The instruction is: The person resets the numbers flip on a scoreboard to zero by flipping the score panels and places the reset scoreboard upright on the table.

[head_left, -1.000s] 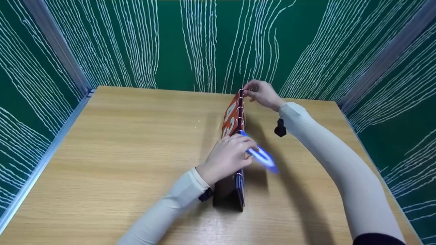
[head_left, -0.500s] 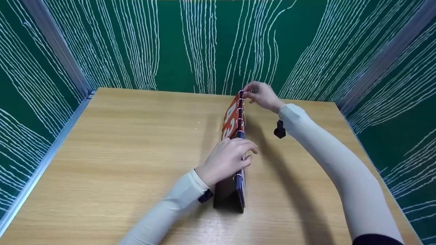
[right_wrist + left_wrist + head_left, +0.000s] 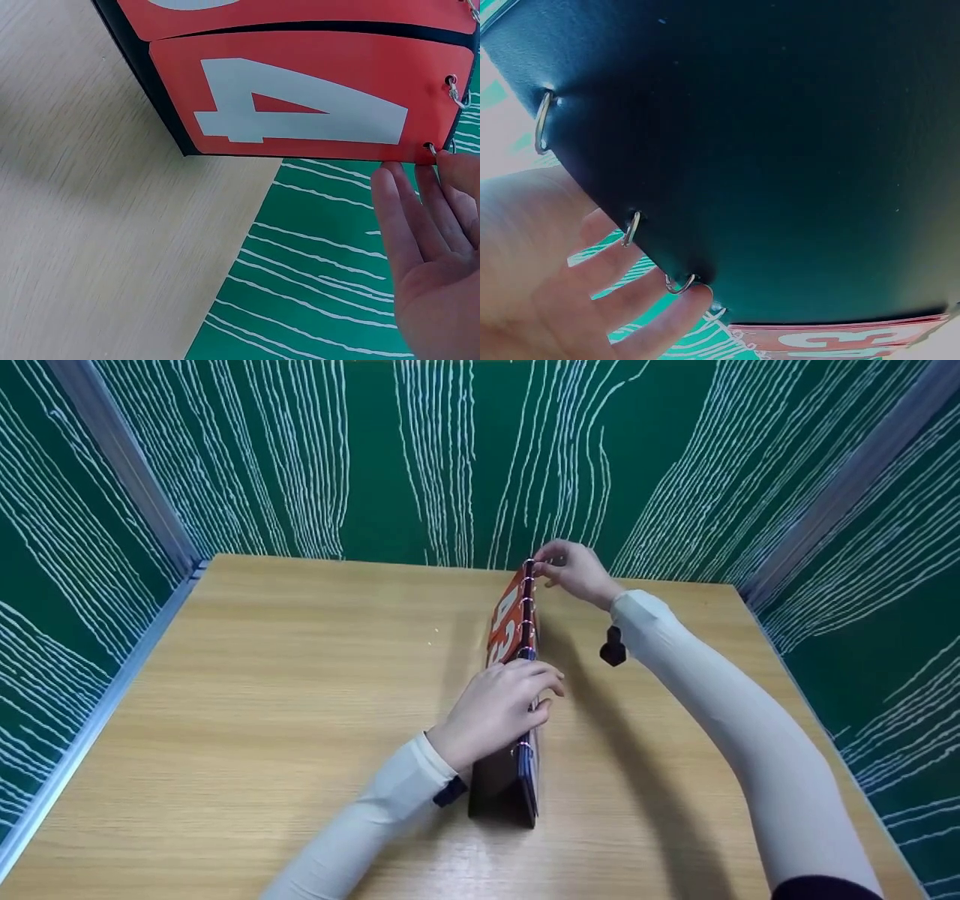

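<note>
A tabletop flip scoreboard (image 3: 508,619) stands like a tent on the table, with red number cards at the far end and blue-edged cards at the near end. Silver rings (image 3: 634,229) bind its black cover (image 3: 780,150). Across the spine of the near half lies my left hand (image 3: 501,711), its fingers loosely bent and its thumb apart from them, with nothing between. At the far end my right hand (image 3: 576,571) pinches the spine's corner. Up close, its fingertips (image 3: 386,180) meet the edge beside the red card marked 4 (image 3: 300,105).
The wooden table (image 3: 300,682) extends on both sides of the scoreboard. Green walls (image 3: 375,457) with white wavy lines enclose it at the back and sides, joined by grey corner posts (image 3: 124,457). A long shadow falls to the right.
A blue card with a white number, mid-flip by my left hand a second ago, has dropped out of sight. The left fingers now hold nothing; the right hand stays put.
</note>
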Demonstrator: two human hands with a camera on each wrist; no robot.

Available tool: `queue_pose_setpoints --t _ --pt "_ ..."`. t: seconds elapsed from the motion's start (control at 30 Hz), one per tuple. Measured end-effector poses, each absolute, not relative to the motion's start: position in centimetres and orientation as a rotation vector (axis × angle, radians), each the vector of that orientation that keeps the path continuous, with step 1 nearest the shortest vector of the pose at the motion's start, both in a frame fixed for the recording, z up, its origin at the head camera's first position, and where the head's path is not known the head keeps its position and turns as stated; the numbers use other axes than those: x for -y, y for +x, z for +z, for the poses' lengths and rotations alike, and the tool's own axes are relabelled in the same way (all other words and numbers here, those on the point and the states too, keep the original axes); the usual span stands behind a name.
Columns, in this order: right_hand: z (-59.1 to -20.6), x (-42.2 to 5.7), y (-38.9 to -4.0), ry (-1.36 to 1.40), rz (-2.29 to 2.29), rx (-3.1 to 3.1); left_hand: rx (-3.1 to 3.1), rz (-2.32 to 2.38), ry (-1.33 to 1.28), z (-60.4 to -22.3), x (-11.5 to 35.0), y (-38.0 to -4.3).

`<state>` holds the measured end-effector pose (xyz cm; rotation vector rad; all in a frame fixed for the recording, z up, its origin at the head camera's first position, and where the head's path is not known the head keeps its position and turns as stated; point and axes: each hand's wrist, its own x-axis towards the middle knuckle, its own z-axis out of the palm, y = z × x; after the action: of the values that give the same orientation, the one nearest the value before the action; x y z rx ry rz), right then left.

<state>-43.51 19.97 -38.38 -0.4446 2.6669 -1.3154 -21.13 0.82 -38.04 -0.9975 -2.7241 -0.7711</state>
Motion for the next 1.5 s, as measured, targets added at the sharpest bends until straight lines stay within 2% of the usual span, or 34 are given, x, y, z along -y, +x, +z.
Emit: queue_pose_setpoints --t 0.27,0.47,0.67,0.9,1.0,1.17,1.27,1.5 --pt "-38.8 -19.9 -42.8 -0.430 -1.363 -2.650 2.639 -0.752 -0.987 -38.5 -0.3 -21.2" --pt "-38.5 -20.1 -40.8 -0.495 -1.420 -2.758 2.649 -0.776 -0.931 -38.6 0.2 -21.4" --pt "-37.6 -20.1 -36.1 -0.606 -1.599 -2.850 2.680 -0.800 -0.849 -38.7 0.9 -21.7" --pt "-37.8 -20.4 -28.5 -0.676 -1.819 -2.897 2.687 -0.829 -0.728 -38.9 1.6 -21.8" --pt "-37.6 -20.4 -25.4 -0.837 -1.803 -2.924 2.679 -0.845 -0.698 -39.0 1.7 -22.3" --pt "-37.5 -19.8 -21.6 -1.407 -1.650 -2.920 2.706 -0.882 -0.622 -39.2 2.0 -23.4" --pt "-37.9 -19.3 -20.0 -1.641 -1.498 -2.901 2.729 -0.920 -0.564 -39.5 2.3 -23.9" --pt "-38.6 -18.5 -17.9 -1.801 -1.210 -2.821 2.759 -1.000 -0.501 -40.8 2.5 -25.7"
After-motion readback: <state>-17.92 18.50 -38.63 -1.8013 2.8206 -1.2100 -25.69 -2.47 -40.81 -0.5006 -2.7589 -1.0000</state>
